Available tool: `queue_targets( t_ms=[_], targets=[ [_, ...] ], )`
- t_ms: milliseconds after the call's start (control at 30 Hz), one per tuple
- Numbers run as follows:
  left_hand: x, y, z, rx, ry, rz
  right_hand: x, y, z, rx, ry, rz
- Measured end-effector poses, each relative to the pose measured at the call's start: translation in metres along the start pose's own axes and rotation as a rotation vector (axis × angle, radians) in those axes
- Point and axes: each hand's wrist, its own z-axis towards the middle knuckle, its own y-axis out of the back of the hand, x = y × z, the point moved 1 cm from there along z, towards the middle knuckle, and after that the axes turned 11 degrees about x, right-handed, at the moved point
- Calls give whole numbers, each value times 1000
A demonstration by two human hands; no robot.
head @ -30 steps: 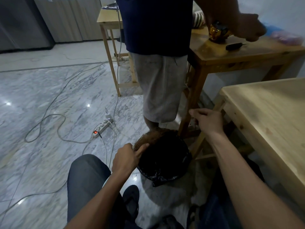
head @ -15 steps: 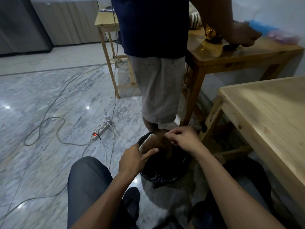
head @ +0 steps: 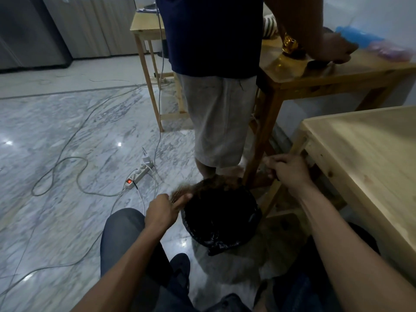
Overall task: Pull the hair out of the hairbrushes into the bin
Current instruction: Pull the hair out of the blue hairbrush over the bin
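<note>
A round bin lined with a black bag (head: 253, 216) stands on the marble floor between my knees. My left hand (head: 161, 211) grips a hairbrush (head: 177, 194) at the bin's left rim, and the brush is blurred. A clump of brown hair (head: 216, 182) stretches from the brush across the far rim. My right hand (head: 289, 170) is up and to the right of the bin, beside a table leg. Its fingers are curled and pinched together at the end of the hair, though the strands in them are hard to make out.
A person in grey shorts (head: 217, 122) stands just behind the bin, one hand on a wooden table (head: 337, 73). A second wooden table (head: 364, 167) is close on my right. A power strip (head: 137, 176) and cables lie on the floor to the left.
Half a second ago my right hand was at the brush over the bin; it has since drawn back up and right, stretching the hair. My left hand stayed at the bin's rim.
</note>
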Motion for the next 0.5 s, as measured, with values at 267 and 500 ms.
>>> queue_targets(
  t_ms=[267, 500],
  targets=[
    [-30, -22, -4, 70, -83, -116, -27, -38, 1, 147, -117, -91],
    [-43, -19, -16, 216, -222, -139, -6, -57, -23, 393, -56, -367]
  ],
)
